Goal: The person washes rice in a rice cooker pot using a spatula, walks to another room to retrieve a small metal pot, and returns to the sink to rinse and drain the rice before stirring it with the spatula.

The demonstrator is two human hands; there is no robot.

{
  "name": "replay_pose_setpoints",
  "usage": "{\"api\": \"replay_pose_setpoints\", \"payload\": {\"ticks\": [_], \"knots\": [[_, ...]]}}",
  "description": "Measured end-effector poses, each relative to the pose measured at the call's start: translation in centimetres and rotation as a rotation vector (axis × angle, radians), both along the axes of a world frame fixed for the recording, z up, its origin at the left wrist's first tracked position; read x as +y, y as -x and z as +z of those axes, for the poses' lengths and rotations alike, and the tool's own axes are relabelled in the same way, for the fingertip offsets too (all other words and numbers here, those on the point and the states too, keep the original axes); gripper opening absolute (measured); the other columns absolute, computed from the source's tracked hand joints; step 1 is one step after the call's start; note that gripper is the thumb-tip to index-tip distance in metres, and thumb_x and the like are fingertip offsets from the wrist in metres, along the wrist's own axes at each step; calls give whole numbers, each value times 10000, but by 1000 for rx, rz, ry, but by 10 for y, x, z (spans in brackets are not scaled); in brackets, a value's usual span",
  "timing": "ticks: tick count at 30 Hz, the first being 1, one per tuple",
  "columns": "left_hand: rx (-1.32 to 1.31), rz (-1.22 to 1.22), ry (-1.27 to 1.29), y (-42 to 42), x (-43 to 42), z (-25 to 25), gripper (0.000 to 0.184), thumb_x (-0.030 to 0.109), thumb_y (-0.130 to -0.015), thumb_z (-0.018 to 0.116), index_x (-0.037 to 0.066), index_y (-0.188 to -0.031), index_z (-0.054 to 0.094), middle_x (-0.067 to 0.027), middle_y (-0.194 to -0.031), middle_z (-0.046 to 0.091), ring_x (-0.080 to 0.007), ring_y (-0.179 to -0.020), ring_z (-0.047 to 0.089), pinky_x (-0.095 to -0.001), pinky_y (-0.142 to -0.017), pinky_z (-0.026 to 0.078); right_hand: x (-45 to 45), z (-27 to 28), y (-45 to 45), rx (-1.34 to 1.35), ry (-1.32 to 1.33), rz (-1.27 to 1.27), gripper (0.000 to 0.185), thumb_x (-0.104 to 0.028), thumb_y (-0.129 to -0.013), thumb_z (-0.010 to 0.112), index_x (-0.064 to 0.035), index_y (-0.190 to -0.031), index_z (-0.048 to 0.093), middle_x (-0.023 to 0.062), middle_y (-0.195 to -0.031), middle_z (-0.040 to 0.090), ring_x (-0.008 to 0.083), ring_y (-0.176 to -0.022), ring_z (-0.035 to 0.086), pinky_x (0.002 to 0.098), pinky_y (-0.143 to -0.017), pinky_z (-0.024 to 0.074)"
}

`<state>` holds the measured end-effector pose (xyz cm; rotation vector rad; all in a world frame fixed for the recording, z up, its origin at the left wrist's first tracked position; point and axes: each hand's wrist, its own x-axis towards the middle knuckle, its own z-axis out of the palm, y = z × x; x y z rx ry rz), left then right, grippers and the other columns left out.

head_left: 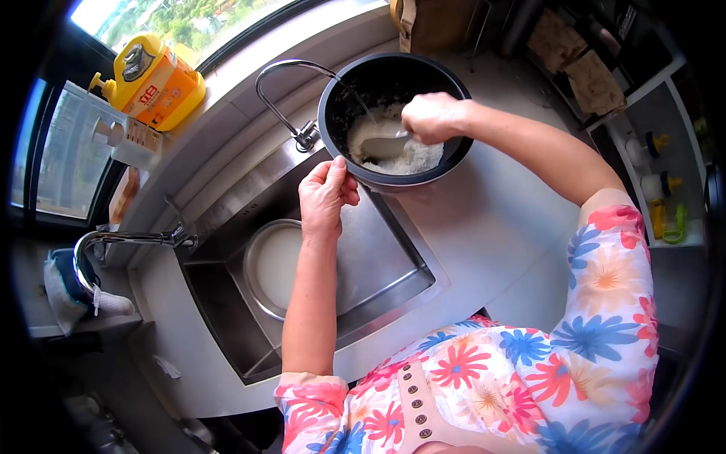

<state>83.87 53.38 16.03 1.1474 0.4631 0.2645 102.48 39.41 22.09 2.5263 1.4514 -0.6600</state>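
A dark rice cooker pot (330, 125) stands on the counter at the sink's far corner, with wet white rice (423, 157) in it. Water from a thin curved faucet (268, 85) runs into the pot. My right hand (437, 119) reaches over the pot, closed around the handle of a pale rice paddle (386, 145), whose blade rests in the rice. At the pot's near left rim, my left hand (327, 193) pinches the edge between thumb and fingers.
In the steel sink (378, 272) sits a round basin (251, 261) of cloudy whitish liquid. A larger faucet (125, 237) curves at the left. A yellow detergent bottle (162, 87) and a white dispenser (136, 144) stand by the window. Shelves (665, 144) line the right side.
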Motion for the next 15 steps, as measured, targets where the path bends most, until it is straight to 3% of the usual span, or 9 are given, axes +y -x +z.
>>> {"api": "replay_pose_setpoints", "payload": {"ticks": [2, 7, 11, 13, 15], "knots": [[1, -12, -1, 1, 0, 1, 219, 232, -897, 553, 35, -807, 584, -32, -613, 567, -96, -449, 508, -214, -429, 438, 1, 15, -2, -76, -11, -94, 221, -52, -725, 571, -29, -929, 654, 174, -957, 640, 284, -922, 621, 362, -746, 502], [-14, -1, 8, 0, 0, -2, 208, 219, -898, 549, 33, -813, 585, -31, -615, 567, -96, -453, 510, -216, -427, 442, 3, 19, -12, -306, -126, -185, 208, -57, -710, 571, -54, -892, 672, 141, -913, 660, 262, -906, 632, 353, -775, 504], [-4, -18, -5, -1, 2, 0, 202, 218, -898, 550, 35, -820, 584, -30, -618, 568, -98, -456, 512, -217, -430, 446, 5, -8, 14, -200, -65, 9, 233, -30, -684, 560, -56, -886, 673, 150, -902, 657, 276, -893, 635, 357, -761, 512], [-11, -14, 0, 0, 1, 0, 200, 219, -898, 551, 36, -822, 583, -29, -620, 569, -98, -458, 514, -219, -431, 447, -1, 15, 15, -136, -94, -78, 237, -31, -699, 550, -60, -904, 667, 149, -910, 655, 283, -893, 632, 362, -764, 510], [-25, -5, 13, 0, 0, -1, 198, 219, -897, 552, 37, -824, 583, -29, -622, 570, -98, -458, 515, -219, -431, 448, -9, 20, 5, -246, -207, -171, 219, -67, -722, 576, -70, -923, 662, 141, -923, 654, 277, -893, 633, 366, -758, 510]]}}
